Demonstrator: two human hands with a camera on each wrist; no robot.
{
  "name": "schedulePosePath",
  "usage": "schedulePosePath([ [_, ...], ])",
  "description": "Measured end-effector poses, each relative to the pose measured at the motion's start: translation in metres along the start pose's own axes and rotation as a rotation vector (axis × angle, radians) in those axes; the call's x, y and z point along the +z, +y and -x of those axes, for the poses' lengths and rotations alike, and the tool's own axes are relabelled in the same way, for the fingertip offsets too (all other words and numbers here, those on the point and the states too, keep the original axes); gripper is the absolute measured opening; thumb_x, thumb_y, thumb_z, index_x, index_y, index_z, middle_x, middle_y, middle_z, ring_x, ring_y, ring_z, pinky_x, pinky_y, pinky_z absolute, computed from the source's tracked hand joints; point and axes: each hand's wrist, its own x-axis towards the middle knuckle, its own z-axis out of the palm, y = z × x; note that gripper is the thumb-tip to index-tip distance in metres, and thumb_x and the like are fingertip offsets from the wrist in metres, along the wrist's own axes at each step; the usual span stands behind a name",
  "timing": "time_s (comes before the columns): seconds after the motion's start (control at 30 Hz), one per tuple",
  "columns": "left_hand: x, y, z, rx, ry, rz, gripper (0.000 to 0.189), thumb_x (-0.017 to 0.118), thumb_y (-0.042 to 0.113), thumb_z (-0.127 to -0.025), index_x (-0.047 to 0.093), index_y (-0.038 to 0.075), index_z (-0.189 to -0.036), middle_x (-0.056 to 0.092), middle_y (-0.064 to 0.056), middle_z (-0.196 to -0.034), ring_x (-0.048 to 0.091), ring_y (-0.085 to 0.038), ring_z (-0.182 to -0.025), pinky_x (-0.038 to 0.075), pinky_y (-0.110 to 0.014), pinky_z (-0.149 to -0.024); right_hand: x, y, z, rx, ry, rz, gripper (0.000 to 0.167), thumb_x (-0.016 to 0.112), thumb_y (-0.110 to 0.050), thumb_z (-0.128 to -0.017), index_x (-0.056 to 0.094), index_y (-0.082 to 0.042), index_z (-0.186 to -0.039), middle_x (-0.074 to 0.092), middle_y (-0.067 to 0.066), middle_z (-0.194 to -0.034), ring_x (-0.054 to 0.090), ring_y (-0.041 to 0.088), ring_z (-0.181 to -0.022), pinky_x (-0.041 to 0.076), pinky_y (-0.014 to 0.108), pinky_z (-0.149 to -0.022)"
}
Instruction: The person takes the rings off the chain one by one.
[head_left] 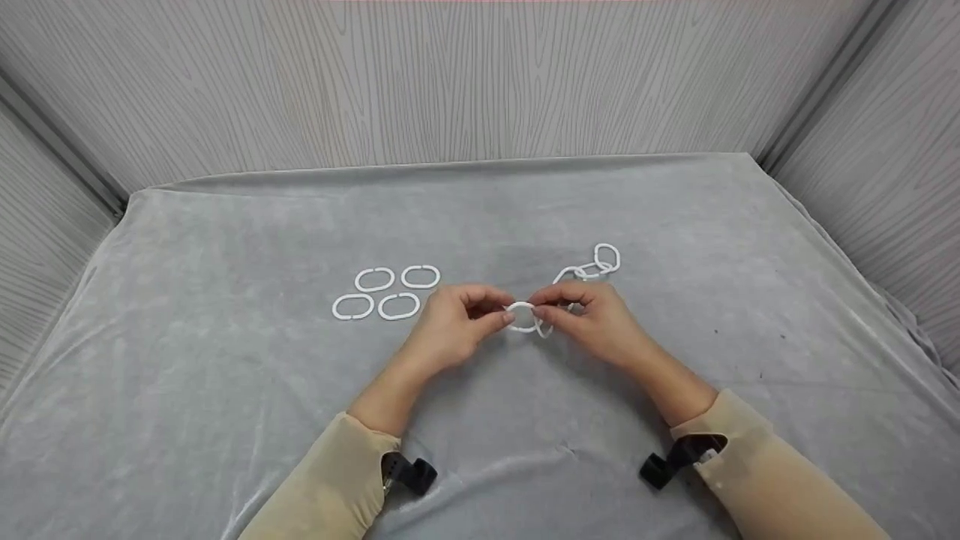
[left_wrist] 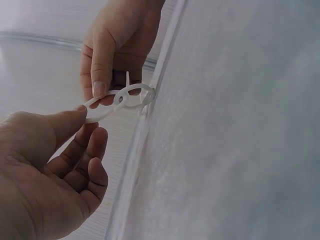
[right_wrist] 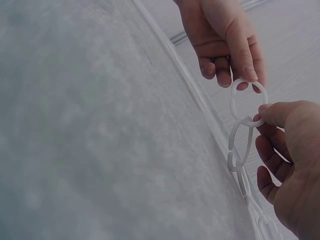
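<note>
Between my two hands is an oval white plastic link (head_left: 522,330), held up in front of me. My left hand (head_left: 454,326) pinches its left end between thumb and fingertips. Thumb and fingertips of my right hand (head_left: 596,322) pinch the other end. A second white link (right_wrist: 232,134) hangs through the held one, with a small gap in its side. From there a short chain of white links (head_left: 607,257) trails behind my right hand onto the cloth, partly hidden by that hand.
Several loose white oval links, among them a near left link (head_left: 337,307) and a far right link (head_left: 420,286), lie in two rows left of my left hand. Grey cloth (head_left: 225,360) covers the table. Wood-patterned panels (head_left: 450,82) stand behind and at both sides.
</note>
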Motion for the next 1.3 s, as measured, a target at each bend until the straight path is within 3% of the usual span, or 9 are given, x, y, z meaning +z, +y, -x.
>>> schedulePosePath([
  [0.27, 0.001, -0.004, -0.001, -0.023, 0.009, 0.028, 0.013, 0.079, 0.007, -0.095, 0.082, 0.004, -0.107, 0.078, -0.001, -0.095, 0.065, -0.009, -0.082, 0.051, -0.023, -0.074, -0.002, 0.000, 0.000, -0.010, 0.009, -0.005, 0.013, 0.080, -0.011, -0.097, 0.082, -0.006, -0.109, 0.078, -0.001, -0.100, 0.068, 0.016, -0.092, 0.051, 0.028, -0.083],
  [0.57, -0.001, -0.012, -0.003, -0.036, 0.029, 0.061, 0.015, 0.077, 0.003, -0.095, 0.080, -0.003, -0.108, 0.077, -0.003, -0.093, 0.065, -0.010, -0.081, 0.051, -0.022, -0.074, -0.005, 0.007, -0.001, 0.019, 0.083, -0.001, 0.016, 0.077, -0.004, -0.097, 0.079, 0.000, -0.112, 0.079, 0.003, -0.106, 0.069, 0.017, -0.101, 0.052, 0.028, -0.091],
  [0.9, -0.003, -0.015, -0.003, -0.040, 0.026, 0.052, 0.014, 0.075, 0.003, -0.096, 0.079, -0.004, -0.108, 0.078, -0.004, -0.093, 0.066, -0.009, -0.080, 0.051, -0.023, -0.074, -0.007, 0.011, -0.002, 0.032, -0.002, 0.061, 0.021, 0.079, -0.007, -0.096, 0.080, -0.003, -0.117, 0.078, 0.001, -0.112, 0.070, 0.023, -0.106, 0.053, 0.039, -0.092],
  [1.1, -0.003, -0.015, -0.002, -0.046, 0.026, 0.050, 0.014, 0.075, 0.003, -0.096, 0.079, -0.003, -0.107, 0.078, -0.004, -0.094, 0.067, -0.010, -0.080, 0.052, -0.023, -0.074, -0.007, 0.013, -0.003, 0.012, -0.031, 0.089, 0.024, 0.081, -0.005, -0.094, 0.080, -0.005, -0.118, 0.078, 0.002, -0.112, 0.068, 0.031, -0.103, 0.051, 0.037, -0.087],
  [1.3, -0.003, -0.016, -0.003, -0.046, 0.025, 0.032, 0.014, 0.076, 0.004, -0.096, 0.080, -0.002, -0.108, 0.078, -0.003, -0.094, 0.066, -0.011, -0.082, 0.052, -0.024, -0.076, -0.007, 0.014, -0.002, -0.004, -0.036, 0.124, 0.026, 0.081, -0.003, -0.092, 0.081, -0.006, -0.118, 0.078, 0.003, -0.110, 0.066, 0.029, -0.098, 0.049, 0.036, -0.083],
])
